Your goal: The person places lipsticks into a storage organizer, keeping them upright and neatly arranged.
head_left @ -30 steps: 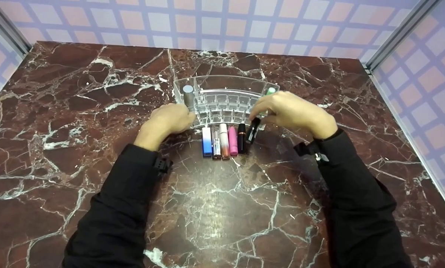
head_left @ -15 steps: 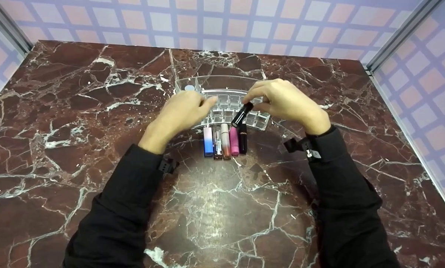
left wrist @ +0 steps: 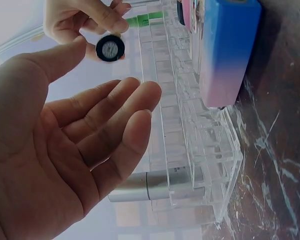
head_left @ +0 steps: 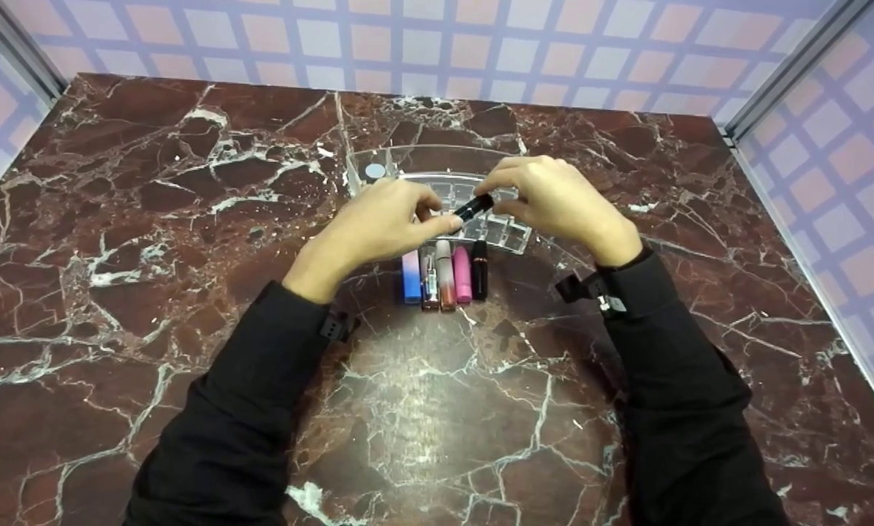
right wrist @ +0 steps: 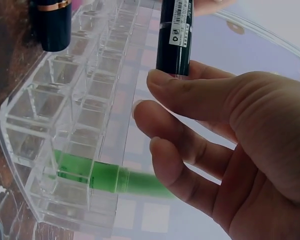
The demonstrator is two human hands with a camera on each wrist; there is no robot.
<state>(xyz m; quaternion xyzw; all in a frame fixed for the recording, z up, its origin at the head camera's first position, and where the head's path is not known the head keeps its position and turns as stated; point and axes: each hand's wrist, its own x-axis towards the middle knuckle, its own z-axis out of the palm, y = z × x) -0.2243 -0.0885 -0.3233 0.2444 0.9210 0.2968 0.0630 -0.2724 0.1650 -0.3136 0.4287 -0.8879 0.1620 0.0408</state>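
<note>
My right hand (head_left: 557, 204) pinches a black lipstick tube (head_left: 476, 207) by one end, above the clear acrylic organizer (head_left: 514, 239). The tube (right wrist: 175, 40) carries a white barcode label in the right wrist view. Close by, my left hand (head_left: 382, 223) has its thumb at the tube's other end. In the left wrist view, that hand's fingers are spread, with a gap between them and the tube's round end (left wrist: 110, 48). Whether the left thumb touches the tube is unclear. Both hands hide parts of the organizer.
In front of the organizer lie a blue-pink box-shaped tube (head_left: 411, 281), a clear tube (head_left: 430, 281), a white-orange tube (head_left: 446, 277), a pink tube (head_left: 462, 274) and a black tube (head_left: 479, 270). A silver cylinder (left wrist: 152, 185) and a green tube (right wrist: 107, 176) stand in the organizer's end compartments.
My right hand has lifted the black lipstick tube from the right end of the row and tilted it leftward. My left hand has moved right from the organizer's left side to the tube.
</note>
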